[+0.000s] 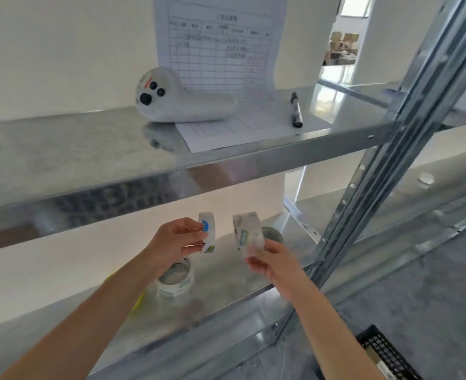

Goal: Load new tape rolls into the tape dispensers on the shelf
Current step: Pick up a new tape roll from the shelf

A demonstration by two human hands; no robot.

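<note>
Wrapper scraps are pinched in both hands: a label [208,234] in the left hand [174,239], a strip [247,231] in the right hand [271,263]. One roll [175,279] sits on the shelf [226,292] under the left wrist and could be knocked off; scraps dropped there might stick to it.

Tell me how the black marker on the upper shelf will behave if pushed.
The black marker lies on its side, so a sideways push would probably roll it. Slim, it is likely light. It rests on the paper sheet near the front of the shelf, so it might fall.
</note>
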